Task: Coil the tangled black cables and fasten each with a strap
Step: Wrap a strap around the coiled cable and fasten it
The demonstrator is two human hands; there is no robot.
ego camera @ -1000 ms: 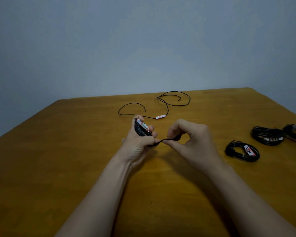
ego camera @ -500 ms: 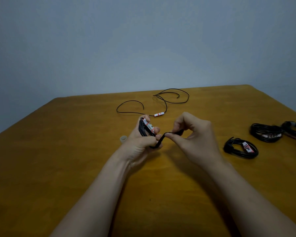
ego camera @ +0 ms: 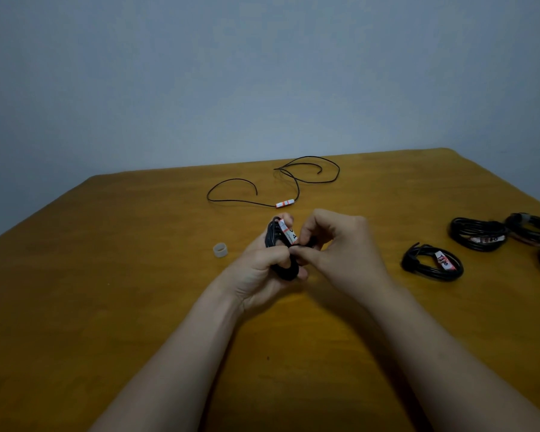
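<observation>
Coiling looks all but done on the cable in hand, and the work now reads as the fastening step. From the head view, the left hand (ego camera: 259, 272) is wrapped round the coiled cable (ego camera: 289, 271), fingers curled over the bundle and thumb pressing it from the near side, holding it just above the table (ego camera: 106, 275) at the middle of the scene. A white tag (ego camera: 287, 233) with red edges stands up from the top of the bundle against the left fingertips. The right hand (ego camera: 340, 247) has come in close from the other side, knuckles up, with thumb and forefinger pinched on a short black strand of the same coiled cable right where the hands meet; whether that strand is the free end or a strap cannot be made out. My guess is that the next move calls for tucking or wrapping that strand tight round the loops while the left grip keeps them from springing open, so the pinch must not slacken. Both forearms reach in from the lower edge and converge. One loose cable (ego camera: 296, 182) lies uncoiled farther back, with a white-and-red tag (ego camera: 285, 203) on it. Finished coils (ego camera: 432, 263) sit well apart to the right. A small pale ring (ego camera: 220, 250) rests near the left hand.
</observation>
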